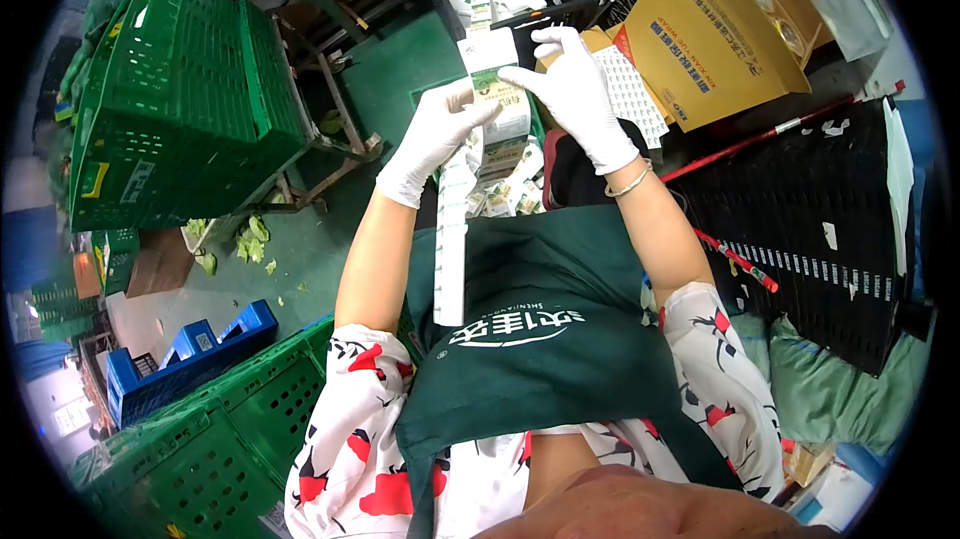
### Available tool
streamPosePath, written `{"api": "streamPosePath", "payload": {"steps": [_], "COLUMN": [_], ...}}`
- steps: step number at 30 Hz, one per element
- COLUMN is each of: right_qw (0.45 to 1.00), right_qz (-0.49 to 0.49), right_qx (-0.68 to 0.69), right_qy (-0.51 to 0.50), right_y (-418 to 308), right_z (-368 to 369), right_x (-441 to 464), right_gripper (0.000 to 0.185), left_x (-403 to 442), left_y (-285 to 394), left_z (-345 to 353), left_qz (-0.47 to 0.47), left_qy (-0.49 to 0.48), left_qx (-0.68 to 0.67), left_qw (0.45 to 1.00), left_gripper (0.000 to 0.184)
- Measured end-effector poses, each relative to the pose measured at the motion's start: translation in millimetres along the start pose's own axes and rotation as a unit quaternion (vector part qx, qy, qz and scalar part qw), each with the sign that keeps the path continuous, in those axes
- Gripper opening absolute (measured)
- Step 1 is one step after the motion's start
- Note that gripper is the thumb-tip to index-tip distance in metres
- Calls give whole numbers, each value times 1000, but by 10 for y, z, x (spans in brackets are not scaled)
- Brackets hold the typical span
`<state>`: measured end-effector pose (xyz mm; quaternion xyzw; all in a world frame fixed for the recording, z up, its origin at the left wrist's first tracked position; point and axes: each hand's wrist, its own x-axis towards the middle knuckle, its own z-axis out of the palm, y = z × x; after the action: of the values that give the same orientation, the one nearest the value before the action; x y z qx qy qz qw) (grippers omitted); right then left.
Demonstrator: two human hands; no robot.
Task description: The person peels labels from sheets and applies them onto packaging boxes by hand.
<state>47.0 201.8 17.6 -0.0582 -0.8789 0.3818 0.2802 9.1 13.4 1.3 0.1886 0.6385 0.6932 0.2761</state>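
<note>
My left hand [437, 134], in a white glove, pinches a strip of printed labels [506, 111] in green and white between thumb and fingers. A narrow white strip [450, 274] hangs from below that hand over my dark green apron. My right hand [578, 94], also gloved, is at the strip's right side. Its thumb lies at the upper labels, while the forefinger stands apart from the thumb. Below the hands, many small labelled pieces [525, 197] lie heaped in a green container, partly hidden by the strip and my hands.
A black crate [562, 9] with more labelled pieces stands ahead. Green crates [165, 89] are stacked at left, with leaf scraps [252, 242] on the floor. An open carton [690, 34] and a white dotted sheet [628, 89] are at right, near black crates [800, 209].
</note>
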Motion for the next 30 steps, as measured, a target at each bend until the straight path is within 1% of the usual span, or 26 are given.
{"api": "streamPosePath", "payload": {"steps": [1, 2, 3, 4, 5, 6, 7, 9, 10, 11, 12, 13, 16, 19, 20, 23, 24, 27, 28, 30], "right_qw": [989, 958, 906, 890, 895, 893, 891, 928, 928, 900, 917, 933, 952, 973, 986, 969, 929, 862, 863, 910], "right_qz": [60, 121, 178, 157, 130, 127, 124, 143, 146, 176, 136, 96, 60, 39, 24, 125, 138, 163, 149, 123], "right_qx": [87, 172, 252, 269, 222, 202, 181, 202, 248, 327, 309, 292, 251, 177, 120, 152, 266, 292, 245, 253], "right_qy": [-100, -197, -289, -334, -365, -381, -397, -279, -238, -230, -209, -188, -166, -142, -115, -149, -218, -380, -416, -305], "right_y": [29, 54, 51, 24, 9, 40, 64, 77, 126, 139, 144, 137, 103, 38, 46, 211, 217, 22, 79, 36], "right_z": [-28, -89, -155, -208, -261, -277, -280, -271, -267, -269, -243, -199, -20, 60, 69, 100, 53, -208, -216, -244], "right_x": [-2, -7, -4, -34, -46, -58, -73, -66, -25, 14, 32, 44, 71, 69, 52, 43, 33, -17, -31, -32], "right_gripper": [27, 26, 26, 23, 22, 22, 22, 23, 27, 33, 32, 33, 31, 32, 32, 31, 30, 25, 21, 22], "left_x": [-21, -21, -22, 30, 106, 144, 158, 140, 125, 112, 95, 109, 75, 59, 69, 22, 18, 95, 86, 104], "left_y": [14, 8, 19, -54, -143, -121, -112, -114, -106, -95, -71, -125, -90, -85, -124, -110, -97, -72, -16, -56], "left_z": [-21, -61, -59, -105, -184, -249, -286, -216, -173, -135, -112, -101, -14, -2, -42, -77, -93, -212, -195, -175], "left_qz": [-4, -20, -29, -30, -30, -29, -35, -18, -5, 9, 6, 12, 12, 0, 3, 2, -11, -18, -12, 8], "left_qy": [-1, -15, -2, 25, 53, 77, 76, 82, 71, 61, 46, 36, 14, -3, -6, -11, 4, 58, 72, 64], "left_qx": [2, -1, -51, -77, -103, -51, -48, -80, -75, -69, -32, -29, -34, -28, -13, -19, -38, -57, -55, -61], "left_qw": [1000, 1000, 998, 996, 993, 995, 995, 993, 995, 996, 998, 999, 999, 1000, 1000, 1000, 999, 997, 996, 996], "left_gripper": [33, 33, 30, 29, 28, 26, 26, 27, 28, 30, 32, 32, 32, 32, 33, 32, 31, 29, 28, 28]}}
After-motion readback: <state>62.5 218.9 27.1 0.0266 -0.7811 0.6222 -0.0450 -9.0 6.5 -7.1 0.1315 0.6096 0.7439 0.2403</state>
